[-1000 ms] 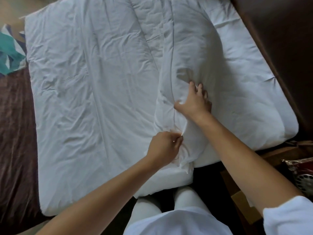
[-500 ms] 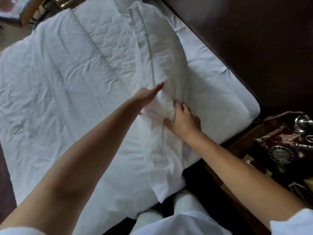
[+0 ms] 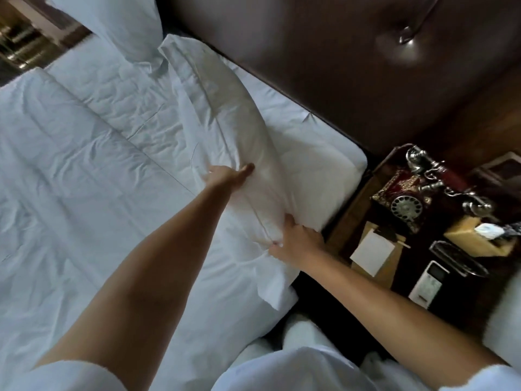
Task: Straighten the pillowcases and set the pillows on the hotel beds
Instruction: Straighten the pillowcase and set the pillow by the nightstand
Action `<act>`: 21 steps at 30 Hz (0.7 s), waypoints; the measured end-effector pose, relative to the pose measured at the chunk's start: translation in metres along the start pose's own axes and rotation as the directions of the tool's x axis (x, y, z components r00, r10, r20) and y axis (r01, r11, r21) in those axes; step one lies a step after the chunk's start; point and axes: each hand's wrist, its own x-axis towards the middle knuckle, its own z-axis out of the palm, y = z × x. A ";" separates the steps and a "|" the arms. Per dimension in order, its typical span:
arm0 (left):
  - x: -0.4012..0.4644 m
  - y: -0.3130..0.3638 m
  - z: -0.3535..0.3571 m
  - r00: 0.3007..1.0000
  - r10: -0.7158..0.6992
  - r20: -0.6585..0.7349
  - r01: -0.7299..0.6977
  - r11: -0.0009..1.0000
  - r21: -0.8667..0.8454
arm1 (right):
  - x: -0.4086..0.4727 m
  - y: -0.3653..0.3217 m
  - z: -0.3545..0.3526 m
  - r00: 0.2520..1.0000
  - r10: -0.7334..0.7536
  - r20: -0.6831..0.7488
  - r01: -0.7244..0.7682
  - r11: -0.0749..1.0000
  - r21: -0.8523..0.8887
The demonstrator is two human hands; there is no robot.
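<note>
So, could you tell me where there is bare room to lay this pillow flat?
The wide duvet left of the left hand is bare. A narrower strip of sheet lies between the held pillow and the headboard. The nightstand, with telephone, notepad and remote, is crowded.

Your bed (image 3: 70, 170) wears a rumpled white sheet, and one long pillow (image 3: 225, 122) lies across it near the dark headboard (image 3: 324, 66). A second pillow (image 3: 112, 21) sits at the far corner, touching the first.
</note>
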 end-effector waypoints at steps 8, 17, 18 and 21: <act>-0.029 -0.019 -0.010 0.993 0.115 0.017 -0.112 0.987 -0.116 | -0.044 0.006 0.015 1.000 -0.004 -0.013 0.006 0.990 0.142; -0.035 -0.010 -0.005 0.986 0.151 0.065 -0.139 0.977 -0.165 | -0.049 -0.016 0.018 0.998 0.049 0.035 -0.054 0.987 0.153; -0.036 -0.006 -0.002 0.987 0.146 0.063 -0.134 0.977 -0.165 | -0.046 -0.017 0.022 0.998 0.049 0.050 -0.054 0.993 0.104; -0.036 0.006 0.008 0.993 0.117 0.008 -0.111 0.959 -0.262 | -0.028 -0.011 0.033 0.999 0.034 0.019 -0.035 0.998 0.061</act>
